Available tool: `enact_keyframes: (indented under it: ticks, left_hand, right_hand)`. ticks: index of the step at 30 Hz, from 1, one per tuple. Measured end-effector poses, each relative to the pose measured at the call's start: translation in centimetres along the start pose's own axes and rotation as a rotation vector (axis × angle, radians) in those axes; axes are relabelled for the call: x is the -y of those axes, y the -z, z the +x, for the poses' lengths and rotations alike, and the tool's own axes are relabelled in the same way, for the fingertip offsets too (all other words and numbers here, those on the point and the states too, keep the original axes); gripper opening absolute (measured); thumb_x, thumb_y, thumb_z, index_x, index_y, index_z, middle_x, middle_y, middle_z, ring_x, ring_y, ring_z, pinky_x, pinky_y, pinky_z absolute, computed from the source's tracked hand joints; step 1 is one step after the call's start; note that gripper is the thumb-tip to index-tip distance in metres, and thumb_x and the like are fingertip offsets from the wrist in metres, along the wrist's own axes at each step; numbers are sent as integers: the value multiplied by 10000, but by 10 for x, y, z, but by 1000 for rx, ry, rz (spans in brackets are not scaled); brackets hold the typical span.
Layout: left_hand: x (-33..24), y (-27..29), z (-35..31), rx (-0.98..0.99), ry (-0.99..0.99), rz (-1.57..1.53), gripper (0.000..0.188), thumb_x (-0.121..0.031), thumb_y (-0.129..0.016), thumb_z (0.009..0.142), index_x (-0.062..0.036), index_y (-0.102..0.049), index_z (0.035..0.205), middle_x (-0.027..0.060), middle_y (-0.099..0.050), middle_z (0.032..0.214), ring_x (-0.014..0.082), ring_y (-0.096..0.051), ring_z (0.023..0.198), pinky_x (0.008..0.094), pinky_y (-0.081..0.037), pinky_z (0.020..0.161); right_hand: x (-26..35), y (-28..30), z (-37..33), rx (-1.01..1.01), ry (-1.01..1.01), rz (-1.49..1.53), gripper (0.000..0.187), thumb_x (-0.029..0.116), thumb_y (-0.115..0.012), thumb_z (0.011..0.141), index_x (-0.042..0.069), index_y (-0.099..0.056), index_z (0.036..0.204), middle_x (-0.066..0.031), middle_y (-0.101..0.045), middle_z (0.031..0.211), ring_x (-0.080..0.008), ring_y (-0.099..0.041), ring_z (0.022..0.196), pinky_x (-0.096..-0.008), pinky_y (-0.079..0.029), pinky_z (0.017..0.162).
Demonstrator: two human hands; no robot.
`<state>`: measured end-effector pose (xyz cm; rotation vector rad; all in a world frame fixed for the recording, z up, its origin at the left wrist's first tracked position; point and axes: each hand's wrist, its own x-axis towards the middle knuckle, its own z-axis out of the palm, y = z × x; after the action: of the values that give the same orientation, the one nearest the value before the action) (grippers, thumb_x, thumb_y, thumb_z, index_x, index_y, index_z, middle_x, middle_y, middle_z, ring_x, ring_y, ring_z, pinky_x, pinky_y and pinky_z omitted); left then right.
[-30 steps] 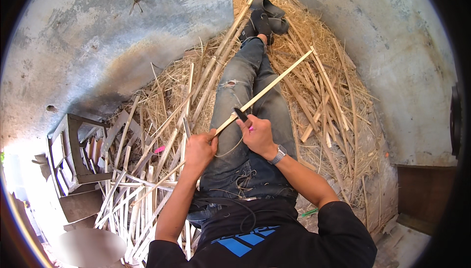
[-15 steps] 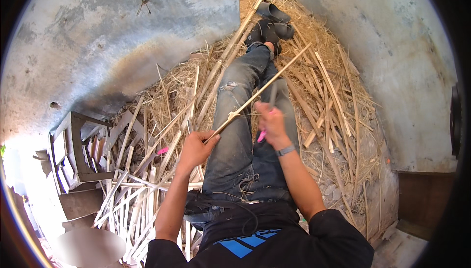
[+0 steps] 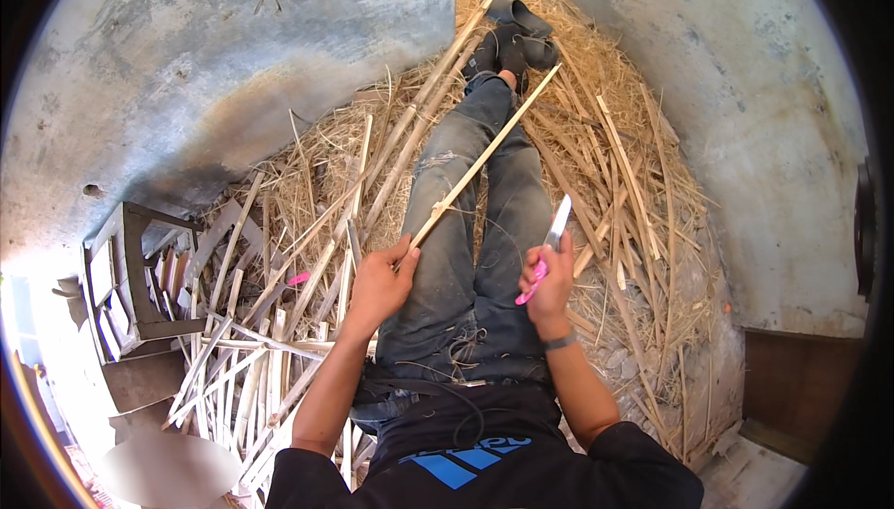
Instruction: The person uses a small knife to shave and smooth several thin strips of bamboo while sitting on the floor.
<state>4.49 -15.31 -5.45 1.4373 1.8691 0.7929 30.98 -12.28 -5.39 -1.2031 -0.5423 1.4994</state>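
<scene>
My left hand [image 3: 384, 278] pinches the near end of a long, thin bamboo strip [image 3: 498, 141]. The strip slants across my legs toward my feet, and a knot with a small raised shaving shows along its lower part. In my right hand [image 3: 551, 278] is a knife [image 3: 559, 220] with a pink handle, its fingers wrapped round the grip. The bright blade points up and away from me, above my right thigh and apart from the strip. Thin curled shavings lie on my dark, worn trousers [image 3: 438, 257].
Bamboo strips [image 3: 624, 174] and straw-like shavings [image 3: 587, 53] cover the floor around my legs. More pale strips [image 3: 270, 369] are heaped at the left beside a tipped wooden frame [image 3: 140, 271]. Grey walls [image 3: 726, 90] rise on both sides. Empty dark shoes [image 3: 521, 17] lie beyond my feet.
My right hand has drawn back toward me and to the right with the knife, away from the strip. The strip's far end has swung slightly left; my left hand still holds it.
</scene>
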Motion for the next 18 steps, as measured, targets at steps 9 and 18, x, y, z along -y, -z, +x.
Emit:
enact_keyframes:
  ticks: [9,18]
  left_hand:
    - [-18,-11,7,30,24,143,379,-286,-606,1032,13,-732,1227,290,-715,950,467,-702,908,529,-538,818]
    - [-27,-16,4,34,-15,243,378,-251,-592,1035,17,-695,1281,288,-698,938,471,-689,878,551,-536,795]
  right_hand:
    - [-30,-39,9,421,465,-927,283,258,-523,1086,57,-676,961,-192,-643,671,-381,-668,604,-456,-486,553]
    - [-50,-66,57,297,531,-1209,475,417,-428,1119,52,-605,871,-282,-646,693,-523,-643,680,-614,-505,614]
